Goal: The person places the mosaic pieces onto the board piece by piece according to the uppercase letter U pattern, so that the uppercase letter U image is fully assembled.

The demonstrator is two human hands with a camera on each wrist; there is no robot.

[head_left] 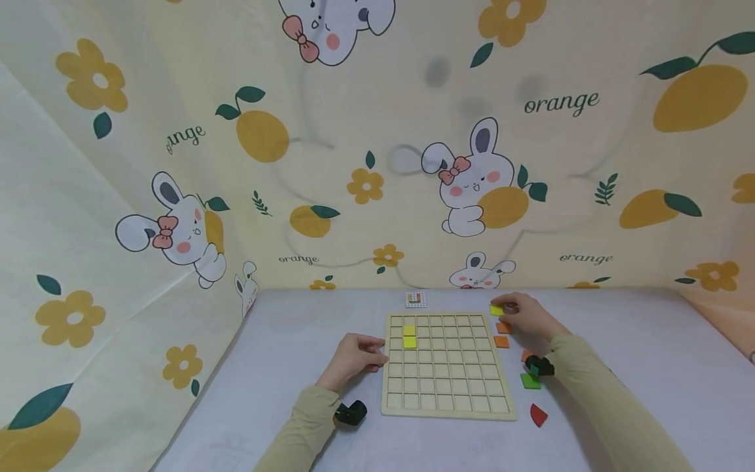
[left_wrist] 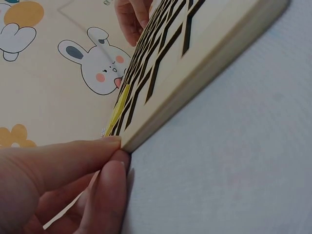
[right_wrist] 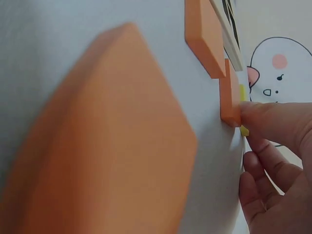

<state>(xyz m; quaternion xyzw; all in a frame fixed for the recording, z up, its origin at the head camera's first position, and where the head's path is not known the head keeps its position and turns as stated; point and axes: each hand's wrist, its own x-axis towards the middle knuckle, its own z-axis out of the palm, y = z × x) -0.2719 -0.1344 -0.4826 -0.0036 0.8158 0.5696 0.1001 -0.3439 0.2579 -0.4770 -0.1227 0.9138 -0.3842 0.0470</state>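
Observation:
A wooden grid board lies on the table with two yellow square tiles set one above the other in its upper left cells. My left hand holds the board's left edge, its fingertips meeting the rim in the left wrist view. Beyond the board's upper right corner, my right hand pinches another yellow tile between thumb and fingers. In the right wrist view the thumb partly covers that tile and overlaps an orange tile close by.
Orange tiles lie right of the board. Nearer me are a green tile and a red wedge-shaped piece. A small gridded picture card lies behind the board. A printed curtain hangs at the table's back.

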